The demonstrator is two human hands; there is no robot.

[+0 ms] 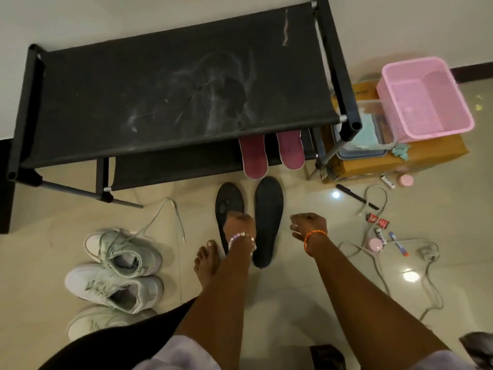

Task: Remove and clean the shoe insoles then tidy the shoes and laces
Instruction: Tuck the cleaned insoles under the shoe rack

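While two black insoles [268, 220] lie lengthwise on the floor [293, 303], we reach down: left hand [238, 225] over the left one, grip unclear; right hand [308, 225] loosely curled, empty, just beside.

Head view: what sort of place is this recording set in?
Most likely a home entryway or room corner, on a glossy tiled floor against a plain wall. A black fabric shoe rack holds pink insoles, white sneakers sit beside it, and a pink plastic basket rests on a cardboard box.
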